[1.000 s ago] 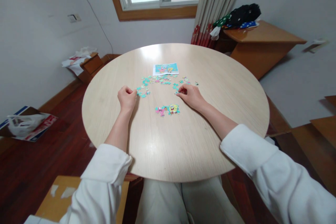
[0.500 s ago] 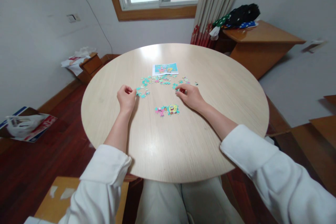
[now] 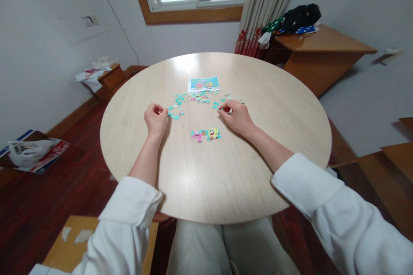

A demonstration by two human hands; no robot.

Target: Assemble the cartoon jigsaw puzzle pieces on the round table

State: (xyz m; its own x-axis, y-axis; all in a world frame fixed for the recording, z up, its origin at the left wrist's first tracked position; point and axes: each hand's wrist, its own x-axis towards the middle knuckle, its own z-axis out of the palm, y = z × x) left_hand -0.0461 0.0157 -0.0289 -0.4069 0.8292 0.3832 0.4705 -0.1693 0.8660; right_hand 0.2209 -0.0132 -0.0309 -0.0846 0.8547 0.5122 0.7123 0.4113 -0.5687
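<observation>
My right hand has shifted slightly farther, its fingertips nearly closed; my left hand stays loosely curled beside the loose jigsaw pieces. I can't tell whether either grips one. A light edge pinch should suit. The joined SpongeBob section lies nearer, unmoved.
</observation>
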